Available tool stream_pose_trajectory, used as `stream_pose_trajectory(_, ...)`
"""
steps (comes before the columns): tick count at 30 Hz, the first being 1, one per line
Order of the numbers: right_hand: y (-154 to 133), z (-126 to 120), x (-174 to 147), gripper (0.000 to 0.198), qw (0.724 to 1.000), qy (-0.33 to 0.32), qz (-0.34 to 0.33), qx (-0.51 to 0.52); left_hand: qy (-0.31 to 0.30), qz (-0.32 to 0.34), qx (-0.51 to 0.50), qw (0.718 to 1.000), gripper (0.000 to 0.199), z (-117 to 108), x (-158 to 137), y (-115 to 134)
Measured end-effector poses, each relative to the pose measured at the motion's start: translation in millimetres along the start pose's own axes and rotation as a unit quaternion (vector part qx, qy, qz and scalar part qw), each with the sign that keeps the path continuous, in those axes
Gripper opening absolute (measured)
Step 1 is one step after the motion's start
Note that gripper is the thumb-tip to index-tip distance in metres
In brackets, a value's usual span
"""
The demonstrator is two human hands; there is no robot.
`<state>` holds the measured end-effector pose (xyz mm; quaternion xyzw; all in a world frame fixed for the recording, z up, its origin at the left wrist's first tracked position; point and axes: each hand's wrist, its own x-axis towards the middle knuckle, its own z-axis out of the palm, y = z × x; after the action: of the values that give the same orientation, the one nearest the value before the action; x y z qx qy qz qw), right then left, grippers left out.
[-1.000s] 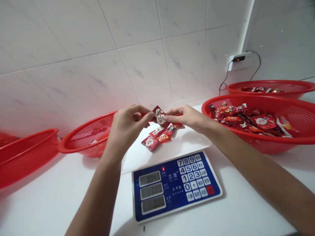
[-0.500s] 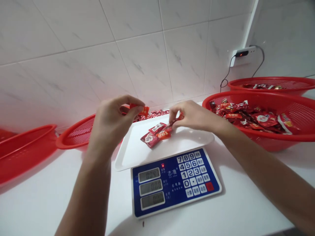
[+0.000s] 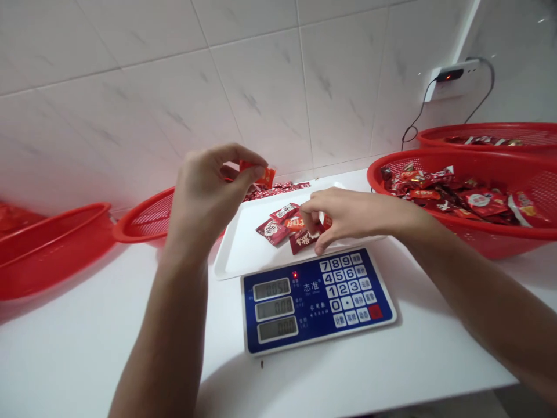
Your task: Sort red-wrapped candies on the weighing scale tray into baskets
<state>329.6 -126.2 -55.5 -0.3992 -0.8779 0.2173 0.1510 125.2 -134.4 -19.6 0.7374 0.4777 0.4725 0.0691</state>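
My left hand (image 3: 217,186) is raised over the left part of a white tray (image 3: 237,249), pinching an orange-red wrapped candy (image 3: 264,177) between thumb and fingers. Over the tray's right part, my right hand (image 3: 343,217) has curled fingers, with a red wrapped candy (image 3: 326,221) partly hidden inside them. Its fingertips are at a dark red candy packet (image 3: 301,240) lying on the tray. Beside that lie a maroon packet (image 3: 272,231), a red one (image 3: 285,212) and an orange one (image 3: 295,223). The tray sits on a blue digital scale (image 3: 317,302), whose top display reads about 0.050.
A red basket full of wrapped candies (image 3: 461,197) stands at the right, another red basket (image 3: 487,132) behind it. Red baskets (image 3: 143,217) also stand at the left. More red candies (image 3: 285,188) lie behind the tray. A wall socket (image 3: 452,78) has a cable hanging down.
My right hand has moved toward me, and a dark red packet now lies on the tray under its fingertips. The top display rose from about 0.047. My left hand still pinches its candy.
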Motion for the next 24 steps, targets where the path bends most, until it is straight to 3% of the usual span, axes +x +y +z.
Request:
stream_pose_trajectory(3, -1.4, -6.6, -3.3, 0.023, 0.999, 0.027, 0.007, 0.027, -0.004, 0.009, -0.004, 1.0, 0.012, 2.9, 0.9, -1.4)
stream_pose_trajectory(8, -11.7, -22.2, -15.1, 0.023, 0.97, 0.228, 0.004, 0.09, 0.019, 0.065, -0.062, 0.996, 0.016, 8.5, 3.6, -6.2)
stream_pose_trajectory(11, -15.0, -25.8, -19.4, 0.029, 0.943, 0.303, 0.012, 0.14, 0.02, 0.098, -0.098, 0.99, 0.016, 13.1, 0.6, -2.7)
stream_pose_trajectory(13, -15.7, -24.9, -20.2, 0.033, 0.932, 0.313, 0.0, 0.184, 0.003, 0.115, -0.13, 0.985, 0.015, 16.7, -4.2, 3.5)
stream_pose_trajectory(16, -16.5, -21.8, -19.9, 0.036, 0.932, 0.277, -0.039, 0.232, -0.026, 0.146, -0.175, 0.973, 0.012, 21.2, -12.5, 14.1)
stream_pose_trajectory(20, -16.6, -18.8, -18.6, 0.032, 0.928, 0.276, -0.063, 0.242, -0.028, 0.189, -0.167, 0.967, 0.011, 23.9, -17.2, 20.4)
stream_pose_trajectory(24, -16.3, -18.5, -17.4, 0.03, 0.927, 0.277, -0.067, 0.245, -0.036, 0.186, -0.169, 0.967, 0.015, 24.9, -15.7, 17.8)
